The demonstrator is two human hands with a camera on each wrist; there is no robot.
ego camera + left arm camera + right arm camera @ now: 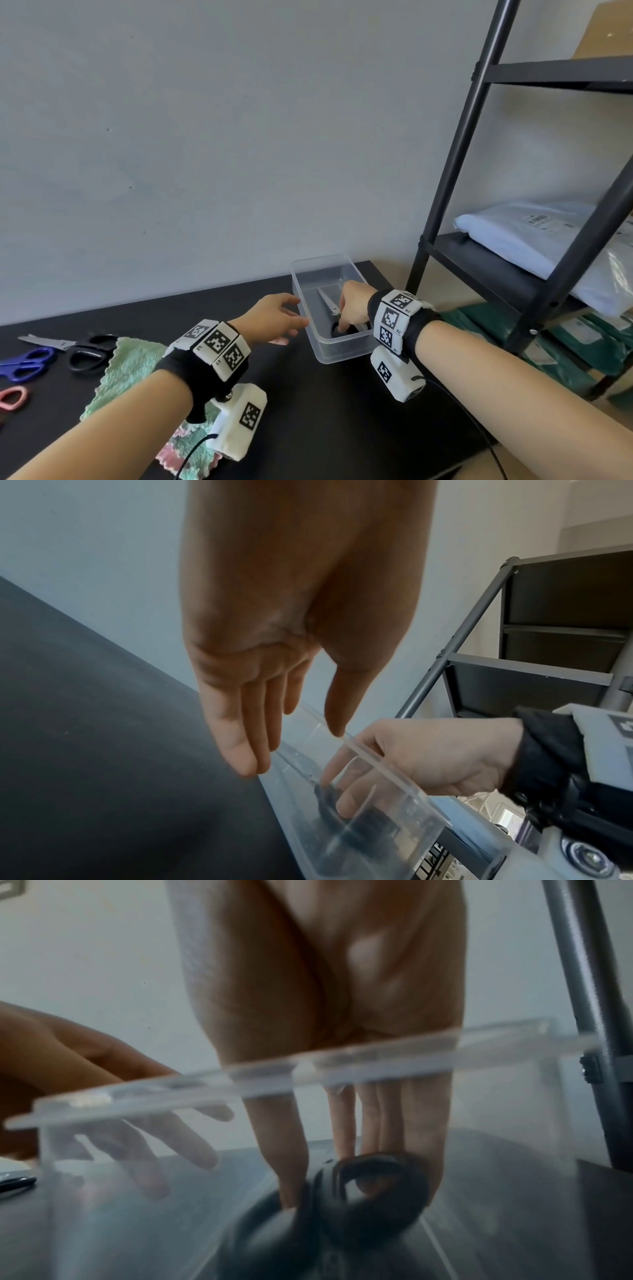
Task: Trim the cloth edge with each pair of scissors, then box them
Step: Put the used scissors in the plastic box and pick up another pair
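Observation:
A clear plastic box (342,353) stands on the black table near the wall. My right hand (352,308) reaches down into it and pinches the black handle of a pair of scissors (328,301), blades pointing away. The right wrist view shows my thumb and fingers (356,1188) on the handle loop (394,1213), under the box rim (274,1080). My left hand (281,318) is open beside the box's left wall, fingers straight (246,764). A green cloth (133,363) lies at the left with black scissors (78,346), blue scissors (24,363) and a pink handle (12,397).
A black metal shelf rack (455,154) stands right of the table, close to the box, with wrapped packages (534,240) on its shelves. The wall runs right behind the box. Bare table surface (308,428) lies between my forearms.

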